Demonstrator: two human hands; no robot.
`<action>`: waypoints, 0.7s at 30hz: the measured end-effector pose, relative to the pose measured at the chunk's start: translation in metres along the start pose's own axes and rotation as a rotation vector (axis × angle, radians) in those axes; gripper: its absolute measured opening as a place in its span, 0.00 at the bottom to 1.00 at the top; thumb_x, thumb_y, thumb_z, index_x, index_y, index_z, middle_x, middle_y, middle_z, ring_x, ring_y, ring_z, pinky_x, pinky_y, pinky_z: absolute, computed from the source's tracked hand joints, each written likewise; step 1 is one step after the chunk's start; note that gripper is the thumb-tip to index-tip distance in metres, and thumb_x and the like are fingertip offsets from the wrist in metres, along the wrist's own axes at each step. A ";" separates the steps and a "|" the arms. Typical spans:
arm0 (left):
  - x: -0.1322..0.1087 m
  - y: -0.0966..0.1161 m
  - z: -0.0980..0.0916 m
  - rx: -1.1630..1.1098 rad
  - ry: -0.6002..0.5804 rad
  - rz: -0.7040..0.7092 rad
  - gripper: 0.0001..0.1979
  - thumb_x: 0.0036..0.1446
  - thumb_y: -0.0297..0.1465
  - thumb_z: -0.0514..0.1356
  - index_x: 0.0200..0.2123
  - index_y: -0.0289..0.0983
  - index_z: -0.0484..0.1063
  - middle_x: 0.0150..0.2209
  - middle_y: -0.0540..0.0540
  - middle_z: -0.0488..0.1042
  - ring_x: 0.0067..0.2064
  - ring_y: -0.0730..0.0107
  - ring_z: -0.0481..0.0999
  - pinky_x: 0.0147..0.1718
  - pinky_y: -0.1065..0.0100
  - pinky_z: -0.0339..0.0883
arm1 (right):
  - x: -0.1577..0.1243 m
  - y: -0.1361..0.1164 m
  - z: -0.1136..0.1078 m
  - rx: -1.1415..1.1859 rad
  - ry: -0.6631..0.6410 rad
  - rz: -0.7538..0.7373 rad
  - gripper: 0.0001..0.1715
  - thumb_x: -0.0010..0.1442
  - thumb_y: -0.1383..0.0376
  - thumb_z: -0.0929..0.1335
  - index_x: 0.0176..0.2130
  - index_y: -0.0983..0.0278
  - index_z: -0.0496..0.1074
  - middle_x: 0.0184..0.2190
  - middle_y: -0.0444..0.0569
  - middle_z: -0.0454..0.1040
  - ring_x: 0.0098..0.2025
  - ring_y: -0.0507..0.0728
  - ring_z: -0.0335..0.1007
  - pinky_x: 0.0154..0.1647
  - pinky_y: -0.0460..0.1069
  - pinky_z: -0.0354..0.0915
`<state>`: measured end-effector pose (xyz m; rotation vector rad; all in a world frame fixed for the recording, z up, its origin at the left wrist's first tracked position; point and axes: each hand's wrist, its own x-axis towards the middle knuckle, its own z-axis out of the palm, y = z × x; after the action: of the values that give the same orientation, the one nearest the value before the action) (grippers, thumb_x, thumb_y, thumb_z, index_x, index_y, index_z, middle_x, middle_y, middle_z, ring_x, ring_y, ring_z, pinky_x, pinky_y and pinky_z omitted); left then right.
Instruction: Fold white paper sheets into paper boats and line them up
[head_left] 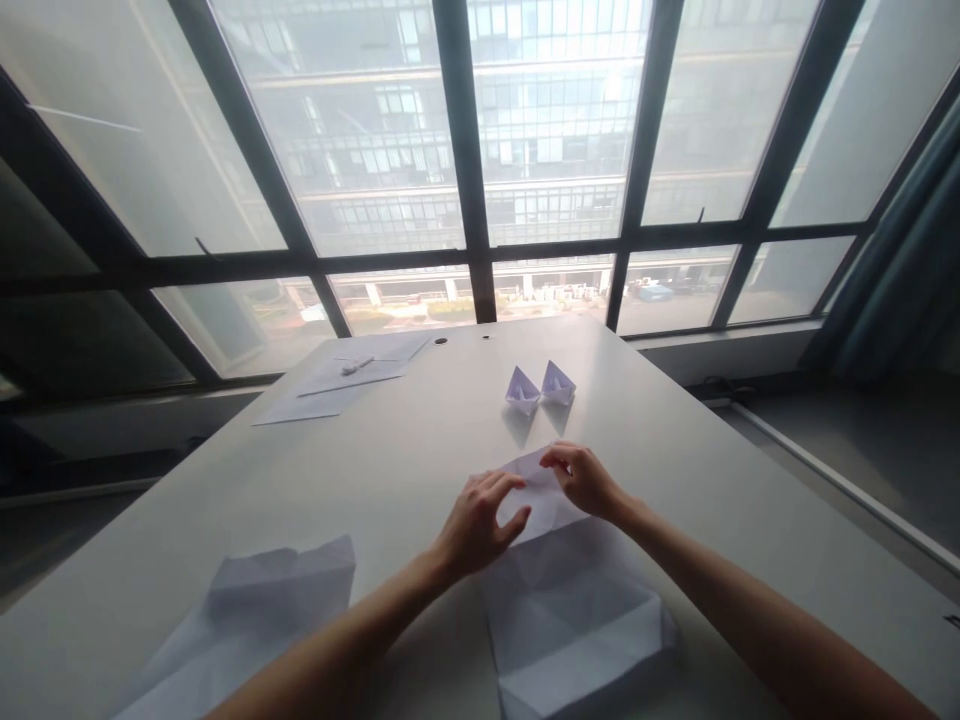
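A creased white sheet of paper (pixel 577 600) lies lengthwise in front of me, with fold lines across it and its near part raised off the table. My left hand (pixel 480 520) rests at the left side of its far part, thumb and fingers apart. At the far right edge of the same sheet, my right hand (pixel 581 478) has its fingers curled together on the paper. Just beyond the sheet stand two folded paper boats, a left boat (pixel 523 391) and a right boat (pixel 558 384), side by side.
Another creased sheet (pixel 277 600) lies at the near left, partly behind my left forearm. Flat white sheets (pixel 322 400) with a small white object (pixel 358 366) on them are at the far left of the white table (pixel 420 450). Tall windows stand behind; a curtain (pixel 892 240) hangs right.
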<state>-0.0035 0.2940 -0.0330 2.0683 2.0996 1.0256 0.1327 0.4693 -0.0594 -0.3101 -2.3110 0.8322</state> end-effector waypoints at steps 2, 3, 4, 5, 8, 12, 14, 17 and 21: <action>-0.009 -0.009 0.008 0.049 -0.098 0.021 0.23 0.59 0.42 0.61 0.56 0.40 0.69 0.55 0.40 0.74 0.58 0.51 0.70 0.59 0.53 0.61 | -0.008 0.010 -0.004 -0.043 -0.026 0.037 0.17 0.57 0.77 0.63 0.36 0.63 0.77 0.36 0.49 0.78 0.39 0.57 0.73 0.44 0.51 0.66; -0.012 -0.016 0.009 0.079 -0.153 0.013 0.30 0.58 0.46 0.62 0.60 0.39 0.66 0.59 0.39 0.71 0.62 0.49 0.66 0.61 0.51 0.58 | -0.012 0.016 -0.005 -0.062 -0.030 0.052 0.16 0.57 0.77 0.63 0.36 0.63 0.78 0.37 0.50 0.78 0.41 0.58 0.73 0.46 0.51 0.66; -0.014 -0.023 0.010 0.113 -0.208 -0.001 0.37 0.56 0.51 0.62 0.63 0.38 0.63 0.62 0.38 0.67 0.65 0.46 0.61 0.63 0.49 0.55 | -0.014 0.021 -0.006 -0.079 -0.031 0.060 0.16 0.57 0.77 0.64 0.37 0.63 0.78 0.38 0.50 0.78 0.43 0.58 0.72 0.49 0.52 0.66; -0.015 -0.030 0.009 0.147 -0.261 -0.013 0.43 0.54 0.55 0.61 0.66 0.38 0.59 0.65 0.37 0.62 0.67 0.44 0.56 0.64 0.47 0.52 | -0.016 0.026 -0.006 -0.093 -0.034 0.059 0.15 0.58 0.76 0.64 0.37 0.63 0.78 0.39 0.51 0.78 0.45 0.59 0.72 0.51 0.52 0.66; -0.014 -0.044 0.007 0.222 -0.375 -0.020 0.54 0.50 0.62 0.58 0.70 0.35 0.51 0.70 0.35 0.51 0.70 0.40 0.46 0.66 0.42 0.42 | -0.020 0.032 -0.006 -0.144 -0.054 0.033 0.15 0.59 0.75 0.64 0.39 0.63 0.78 0.43 0.51 0.78 0.49 0.58 0.70 0.54 0.52 0.65; -0.014 -0.046 0.007 0.258 -0.384 -0.026 0.58 0.48 0.65 0.57 0.71 0.33 0.46 0.71 0.34 0.45 0.71 0.42 0.41 0.67 0.42 0.37 | -0.023 0.029 -0.008 -0.231 -0.057 0.023 0.17 0.61 0.75 0.63 0.43 0.62 0.77 0.47 0.51 0.76 0.52 0.58 0.68 0.56 0.52 0.64; -0.013 -0.045 0.007 0.259 -0.380 -0.039 0.59 0.48 0.65 0.57 0.71 0.32 0.46 0.71 0.33 0.45 0.71 0.44 0.41 0.67 0.43 0.37 | -0.025 0.026 -0.009 -0.278 -0.061 0.030 0.17 0.62 0.74 0.63 0.45 0.63 0.77 0.49 0.51 0.75 0.53 0.58 0.67 0.57 0.51 0.63; -0.013 -0.044 0.006 0.259 -0.394 -0.061 0.59 0.47 0.65 0.57 0.70 0.31 0.47 0.70 0.32 0.47 0.72 0.44 0.41 0.67 0.44 0.37 | -0.026 0.024 -0.011 -0.357 -0.073 0.048 0.17 0.63 0.73 0.63 0.46 0.63 0.76 0.51 0.52 0.75 0.55 0.58 0.66 0.58 0.52 0.62; -0.013 -0.044 0.005 0.259 -0.427 -0.049 0.58 0.48 0.65 0.56 0.70 0.31 0.47 0.70 0.31 0.46 0.71 0.45 0.43 0.67 0.46 0.36 | -0.028 0.025 -0.011 -0.450 -0.080 0.086 0.17 0.63 0.72 0.63 0.47 0.61 0.76 0.53 0.51 0.74 0.56 0.60 0.67 0.62 0.58 0.56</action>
<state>-0.0384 0.2887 -0.0624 2.0895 2.1224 0.2749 0.1616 0.4825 -0.0831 -0.5821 -2.5608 0.3582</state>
